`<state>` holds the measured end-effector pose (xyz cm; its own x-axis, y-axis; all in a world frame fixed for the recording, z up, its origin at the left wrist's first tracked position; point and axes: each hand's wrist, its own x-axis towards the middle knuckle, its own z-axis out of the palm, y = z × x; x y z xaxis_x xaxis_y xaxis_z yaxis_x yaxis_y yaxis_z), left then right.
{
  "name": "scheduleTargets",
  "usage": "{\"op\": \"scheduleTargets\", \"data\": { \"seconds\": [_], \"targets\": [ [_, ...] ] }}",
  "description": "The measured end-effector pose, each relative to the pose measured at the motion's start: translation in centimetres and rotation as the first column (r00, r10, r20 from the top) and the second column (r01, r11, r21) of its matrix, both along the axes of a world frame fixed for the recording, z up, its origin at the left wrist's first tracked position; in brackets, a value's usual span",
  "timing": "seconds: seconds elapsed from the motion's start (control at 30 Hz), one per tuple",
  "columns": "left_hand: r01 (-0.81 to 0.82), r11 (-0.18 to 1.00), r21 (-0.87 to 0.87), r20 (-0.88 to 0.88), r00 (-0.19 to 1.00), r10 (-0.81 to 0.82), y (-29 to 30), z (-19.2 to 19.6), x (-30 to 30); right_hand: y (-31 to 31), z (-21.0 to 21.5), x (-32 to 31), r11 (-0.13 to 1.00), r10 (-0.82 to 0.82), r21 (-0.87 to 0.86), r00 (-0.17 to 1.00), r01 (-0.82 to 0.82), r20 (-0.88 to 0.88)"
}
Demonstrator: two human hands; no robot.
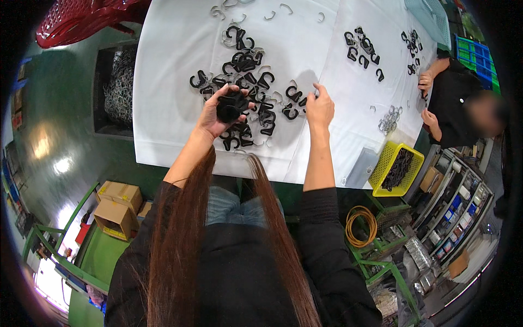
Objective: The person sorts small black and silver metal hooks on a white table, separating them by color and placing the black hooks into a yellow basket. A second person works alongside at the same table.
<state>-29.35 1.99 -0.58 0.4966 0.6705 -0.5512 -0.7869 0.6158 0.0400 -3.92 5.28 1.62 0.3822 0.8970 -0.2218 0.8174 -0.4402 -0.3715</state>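
Observation:
My left hand [214, 113] is raised over the near middle of the white-covered table [169, 82], palm up and fingers curled round a bunch of black curved clips [231, 106]. Under and around it lies a loose pile of similar black clips [248, 60], with thin metal clips [235, 22] among them and farther back. To the right, my right hand [320, 110] hovers beside a small group of black clips [295, 98]. Its index finger points forward, the thumb lies close and the other fingers are curled; whatever the fingertips hold is too small to make out.
At the right edge, a co-worker [457, 98] handles small parts near more black clips [362, 46]. A yellow basket [415, 170] of dark parts and a clear box [361, 168] sit at the near right. Left of the table is a dark bin [98, 117] of metal pieces.

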Motion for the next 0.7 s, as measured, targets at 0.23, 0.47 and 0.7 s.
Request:
{"op": "scheduleTargets", "data": {
  "seconds": [0.23,0.47,0.7],
  "targets": [
    [-0.011,1.000,-0.008,0.043,0.999,0.011,-0.1,-0.5,-0.1,-4.7,-0.4,1.4,0.927,0.310,-0.312,0.894,-0.208,0.324],
    [-0.003,1.000,0.010,0.029,1.000,0.003,-0.3,-0.4,0.0,-3.1,-0.9,2.7,0.891,0.312,-0.445,0.836,-0.092,0.452],
    [-0.008,1.000,0.002,0.010,1.000,0.008,-1.1,0.0,-0.3,-2.3,-0.4,2.7,0.997,-0.021,-0.078,0.989,0.009,-0.149]
  ]
}}
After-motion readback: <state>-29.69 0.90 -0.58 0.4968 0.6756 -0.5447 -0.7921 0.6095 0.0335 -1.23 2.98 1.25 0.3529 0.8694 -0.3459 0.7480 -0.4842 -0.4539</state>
